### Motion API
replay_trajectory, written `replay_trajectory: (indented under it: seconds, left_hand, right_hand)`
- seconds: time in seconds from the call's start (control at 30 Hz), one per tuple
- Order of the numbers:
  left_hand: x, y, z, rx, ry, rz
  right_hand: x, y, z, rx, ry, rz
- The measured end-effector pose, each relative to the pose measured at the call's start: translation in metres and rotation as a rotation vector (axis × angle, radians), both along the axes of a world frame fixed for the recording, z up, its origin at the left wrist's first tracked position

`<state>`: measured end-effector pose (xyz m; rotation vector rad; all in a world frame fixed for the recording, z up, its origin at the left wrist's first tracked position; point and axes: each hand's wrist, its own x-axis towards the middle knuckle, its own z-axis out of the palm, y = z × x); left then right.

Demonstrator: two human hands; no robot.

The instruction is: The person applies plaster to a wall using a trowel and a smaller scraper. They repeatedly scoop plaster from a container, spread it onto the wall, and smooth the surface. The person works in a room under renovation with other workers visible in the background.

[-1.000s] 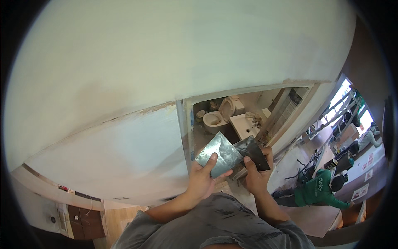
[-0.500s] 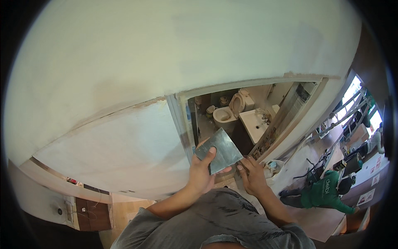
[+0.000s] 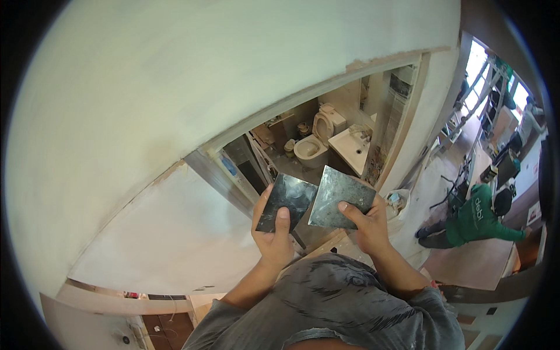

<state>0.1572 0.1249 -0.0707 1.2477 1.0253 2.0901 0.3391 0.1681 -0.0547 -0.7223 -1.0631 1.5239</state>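
In front of my body I hold two thin, squarish metal putty blades, one per hand. My left hand [image 3: 274,244] is closed on the darker putty blade [image 3: 289,193], thumb pressed flat on its face and the fingers hidden behind it. My right hand [image 3: 371,229] grips the paler, smudged putty blade [image 3: 335,193] the same way, thumb across its lower part. Both blades tilt upward, their inner edges close together. Beyond them is a doorway, with a pale, patchily coated wall [image 3: 175,99] above and to the left.
Through the doorway stand a toilet [image 3: 310,150] and a white washbasin [image 3: 352,149]. A whitish bag [image 3: 398,201] sits right of the door frame [image 3: 402,122]. At the right, a person in a green top [image 3: 475,216] bends over; farther back are a ladder [image 3: 475,105] and other people.
The right hand, earlier at the corner of the one visible blade, now holds a second blade apart from the left one. My view has shifted, moving the doorway left and up.
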Motion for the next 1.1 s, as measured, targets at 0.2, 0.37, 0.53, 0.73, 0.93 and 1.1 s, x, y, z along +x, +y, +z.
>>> replay_trajectory:
  seconds: [0.2,0.37,0.53,0.73,0.93,1.1]
  left_hand:
    - [0.014,-0.008,-0.011,-0.079,0.044,-0.143]
    - [0.025,-0.011,-0.024,-0.030,0.060,-0.137]
    - [0.038,-0.010,-0.025,0.063,-0.047,-0.065]
    - [0.036,-0.007,-0.033,0.052,-0.081,-0.093]
    - [0.036,-0.005,-0.046,0.059,0.030,-0.073]
    - [0.039,-0.004,-0.042,0.020,0.052,-0.117]
  right_hand:
    - [0.006,-0.003,-0.002,0.174,-0.132,-0.034]
    - [0.012,-0.010,0.003,0.123,-0.178,-0.019]
    - [0.006,-0.017,0.011,0.142,-0.090,-0.118]
    - [0.006,-0.019,0.009,0.161,-0.063,-0.165]
    - [0.007,-0.015,0.008,0.162,-0.090,-0.172]
    - [0.011,-0.012,0.002,0.150,-0.098,-0.180]
